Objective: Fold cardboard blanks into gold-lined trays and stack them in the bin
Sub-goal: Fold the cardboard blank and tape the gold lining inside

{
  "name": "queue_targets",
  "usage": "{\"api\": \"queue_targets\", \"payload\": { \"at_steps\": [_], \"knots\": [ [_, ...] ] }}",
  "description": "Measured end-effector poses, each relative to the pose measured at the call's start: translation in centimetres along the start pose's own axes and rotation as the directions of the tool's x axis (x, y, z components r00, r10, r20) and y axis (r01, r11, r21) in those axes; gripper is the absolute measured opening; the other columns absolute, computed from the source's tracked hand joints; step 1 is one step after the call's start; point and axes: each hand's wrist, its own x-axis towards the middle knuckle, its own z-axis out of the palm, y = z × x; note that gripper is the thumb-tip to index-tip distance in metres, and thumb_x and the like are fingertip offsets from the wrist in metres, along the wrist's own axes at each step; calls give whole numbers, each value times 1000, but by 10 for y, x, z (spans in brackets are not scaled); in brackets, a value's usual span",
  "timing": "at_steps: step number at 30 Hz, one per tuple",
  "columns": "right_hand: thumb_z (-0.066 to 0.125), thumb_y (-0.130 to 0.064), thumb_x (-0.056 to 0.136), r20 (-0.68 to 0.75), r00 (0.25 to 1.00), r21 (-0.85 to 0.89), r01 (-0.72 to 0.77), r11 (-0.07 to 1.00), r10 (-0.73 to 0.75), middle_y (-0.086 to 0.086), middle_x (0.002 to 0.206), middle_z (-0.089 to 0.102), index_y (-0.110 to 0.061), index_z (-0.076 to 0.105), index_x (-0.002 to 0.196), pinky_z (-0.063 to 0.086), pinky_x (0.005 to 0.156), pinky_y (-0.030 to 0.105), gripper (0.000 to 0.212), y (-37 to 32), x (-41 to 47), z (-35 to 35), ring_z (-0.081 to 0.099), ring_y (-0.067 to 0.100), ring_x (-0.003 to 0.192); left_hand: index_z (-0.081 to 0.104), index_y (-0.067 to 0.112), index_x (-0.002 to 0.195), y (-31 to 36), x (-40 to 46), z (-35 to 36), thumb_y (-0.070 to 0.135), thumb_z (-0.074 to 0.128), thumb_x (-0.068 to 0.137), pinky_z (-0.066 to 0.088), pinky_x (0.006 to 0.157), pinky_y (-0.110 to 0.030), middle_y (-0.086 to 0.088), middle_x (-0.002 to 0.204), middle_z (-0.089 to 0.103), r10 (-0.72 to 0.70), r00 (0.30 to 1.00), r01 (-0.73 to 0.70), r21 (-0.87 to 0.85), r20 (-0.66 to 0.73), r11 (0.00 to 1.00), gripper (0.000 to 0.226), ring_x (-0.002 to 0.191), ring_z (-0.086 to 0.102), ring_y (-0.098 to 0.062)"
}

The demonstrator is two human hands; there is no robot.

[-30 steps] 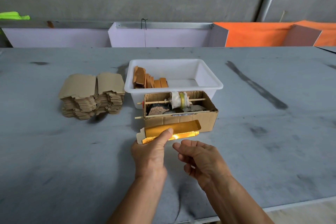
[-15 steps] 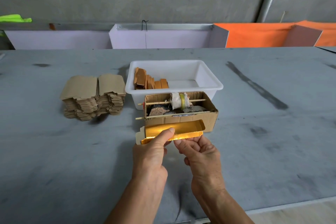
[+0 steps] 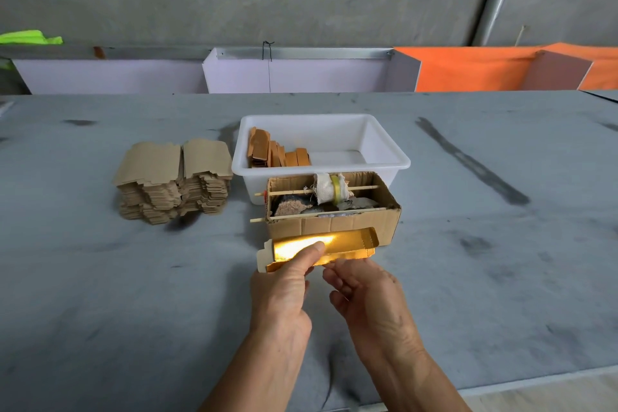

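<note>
**A:** Where is your blank [image 3: 337, 244] just now?

**B:** It sits above and just beyond your two hands, in front of the open cardboard box [image 3: 334, 226]. Its long axis runs across you, left to right, a little higher at the right end. The gold face is turned up toward you and glares under the light; the outer side is plain pale card, thin, with stepped die-cut tabs at the left end.

**A:** And the hold?

**B:** Your left hand [image 3: 284, 298] pinches the near left part, thumb pressed flat on the gold lining, fingers hidden beneath. Your right hand [image 3: 368, 301] lies just beside it, fingertips curled up to the blank's near edge at the middle; whether they grip it or only touch it, I cannot tell.

**A:** So which hand makes the next fold?

**B:** I'd judge the right: the free length of the blank runs off to the right of it, unsupported, so it must slide outward along that axis while your left anchors.

**A:** Beyond that?

**B:** Past the box, further from your hands, the white plastic bin [image 3: 384, 144] holds folded trays [image 3: 277, 154] standing on edge at its left side. Well off to the left of your left hand, the stack of blanks [image 3: 174, 181] rests on the grey table [image 3: 501, 278].
</note>
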Motion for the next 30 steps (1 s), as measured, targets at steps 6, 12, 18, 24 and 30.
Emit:
{"api": "queue_targets", "payload": {
  "at_steps": [6,12,18,24,30],
  "knots": [
    [68,2,76,-94,995,58,-11,998,17,1,59,62,-12,64,64,38,61,25,18,5,7,5,53,13,60,64,19,84,-2,-1,0,12,81,62,44,74,-33,-1,85,71,-45,997,45,3,70,999,28,84,65,-17],
    [73,-2,74,-194,980,13,50,999,-47,1,54,59,-15,59,52,40,63,27,29,4,11,5,52,12,58,66,10,77,-7,-4,-3,7,78,66,48,69,-31,2,65,70,-18,993,15,25,114,1000,17,75,63,-18],
    [72,-1,73,-158,987,45,15,999,-8,1,54,59,-12,58,59,39,59,25,24,1,14,6,53,8,49,67,6,76,-7,-5,-1,2,72,73,48,62,-30,-4,63,67,-11,990,13,-15,143,1000,7,67,61,-18],
    [69,1,76,-137,989,82,-45,996,56,2,54,62,-10,61,63,42,59,26,19,3,15,5,55,10,50,65,5,83,-9,-3,-1,-3,69,74,50,60,-30,-10,72,70,-43,987,52,-57,154,997,13,69,66,-22],
    [70,-1,76,-132,990,27,-42,999,45,0,61,66,-10,65,71,41,68,27,12,4,17,6,58,11,64,64,4,82,-5,-4,-2,-7,69,73,50,63,-29,-5,64,70,37,993,-31,-57,114,998,15,61,66,-16]
  ]
}}
